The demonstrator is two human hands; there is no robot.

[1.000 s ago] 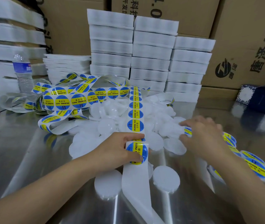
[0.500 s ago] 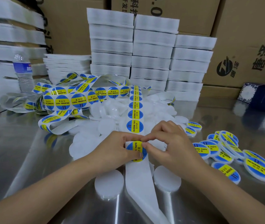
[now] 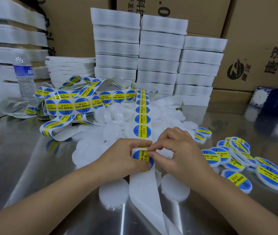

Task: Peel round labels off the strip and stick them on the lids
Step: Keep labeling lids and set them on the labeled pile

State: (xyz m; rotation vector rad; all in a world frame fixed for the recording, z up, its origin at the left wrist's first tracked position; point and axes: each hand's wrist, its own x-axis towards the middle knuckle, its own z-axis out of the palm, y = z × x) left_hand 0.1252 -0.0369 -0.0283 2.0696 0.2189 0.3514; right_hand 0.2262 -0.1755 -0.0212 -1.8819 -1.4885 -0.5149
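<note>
A long white backing strip (image 3: 142, 119) with round blue-and-yellow labels runs from a tangled heap at the left towards me. My left hand (image 3: 123, 156) grips the strip where it bends over, with one label (image 3: 139, 155) at the bend. My right hand (image 3: 177, 150) pinches the edge of that label with thumb and forefinger. The bare strip end (image 3: 145, 192) trails towards me. Plain white round lids (image 3: 112, 133) lie in a pile behind my hands, and two (image 3: 175, 187) sit just in front. Labelled lids (image 3: 236, 158) lie in a heap at the right.
Stacks of white foam trays (image 3: 158, 56) stand behind the pile, with cardboard boxes (image 3: 256, 48) at the back. A water bottle (image 3: 23, 75) stands at the left. A blue patterned box (image 3: 273, 102) sits at the far right. The steel tabletop (image 3: 24, 167) is reflective.
My right hand came back from the labelled heap at the right to the strip and now pinches the label at the bend. My left hand has kept its hold.
</note>
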